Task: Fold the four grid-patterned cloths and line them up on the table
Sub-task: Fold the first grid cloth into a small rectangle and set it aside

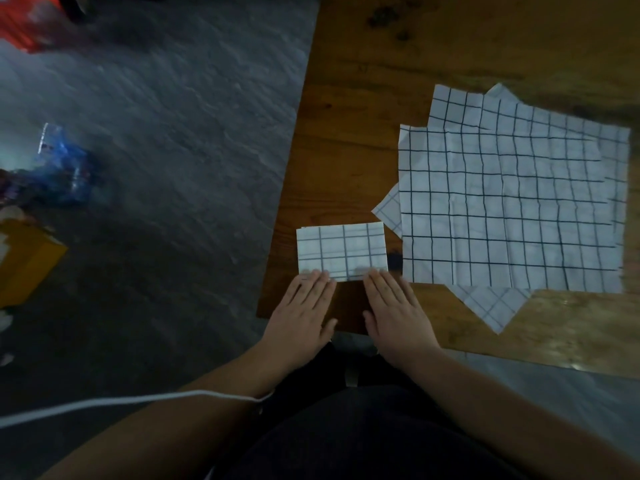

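A small folded white cloth with a dark grid (342,250) lies flat near the table's front left corner. My left hand (304,308) and my right hand (394,306) rest palm-down side by side just in front of it, fingers straight, fingertips touching its near edge. Neither hand grips anything. To the right, a pile of unfolded grid cloths (512,209) lies spread out and overlapping, with corners of the lower ones poking out at the left, top and bottom.
The wooden table (363,109) has its left edge beside the folded cloth. Grey floor lies to the left, with a blue plastic bag (62,168), a yellow box (27,268) and a red object (27,19). A white cable (138,400) crosses my left forearm.
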`<state>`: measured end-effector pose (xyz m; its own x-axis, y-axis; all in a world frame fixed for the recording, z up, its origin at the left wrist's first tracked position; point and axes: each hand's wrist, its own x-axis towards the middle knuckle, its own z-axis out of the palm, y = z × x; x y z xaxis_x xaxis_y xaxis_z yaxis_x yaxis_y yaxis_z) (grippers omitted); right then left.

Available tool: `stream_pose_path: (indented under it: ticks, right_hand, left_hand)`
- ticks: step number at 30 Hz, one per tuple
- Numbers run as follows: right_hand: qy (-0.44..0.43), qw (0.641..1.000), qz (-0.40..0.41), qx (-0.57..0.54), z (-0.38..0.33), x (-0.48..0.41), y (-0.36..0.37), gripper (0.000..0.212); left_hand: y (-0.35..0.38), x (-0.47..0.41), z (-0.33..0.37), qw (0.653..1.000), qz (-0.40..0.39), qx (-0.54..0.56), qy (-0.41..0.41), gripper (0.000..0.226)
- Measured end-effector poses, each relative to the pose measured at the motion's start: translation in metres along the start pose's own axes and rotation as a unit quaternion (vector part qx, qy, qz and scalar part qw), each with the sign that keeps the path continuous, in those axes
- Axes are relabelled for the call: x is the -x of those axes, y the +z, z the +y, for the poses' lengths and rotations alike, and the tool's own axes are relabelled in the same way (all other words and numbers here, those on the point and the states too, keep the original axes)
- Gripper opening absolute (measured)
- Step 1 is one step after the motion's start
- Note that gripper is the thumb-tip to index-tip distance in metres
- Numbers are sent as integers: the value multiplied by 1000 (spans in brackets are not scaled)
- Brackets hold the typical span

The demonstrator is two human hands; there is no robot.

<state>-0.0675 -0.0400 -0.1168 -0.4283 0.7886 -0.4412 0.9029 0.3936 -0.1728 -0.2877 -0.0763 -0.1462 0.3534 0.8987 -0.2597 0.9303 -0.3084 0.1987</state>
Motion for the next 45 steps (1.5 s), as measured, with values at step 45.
stream_pose_path:
  ticks: [45]
  right_hand:
    - [168,653,23,-738,15,9,-136,25]
  left_hand:
    - [-164,-34,52,748,104,613,-233,18]
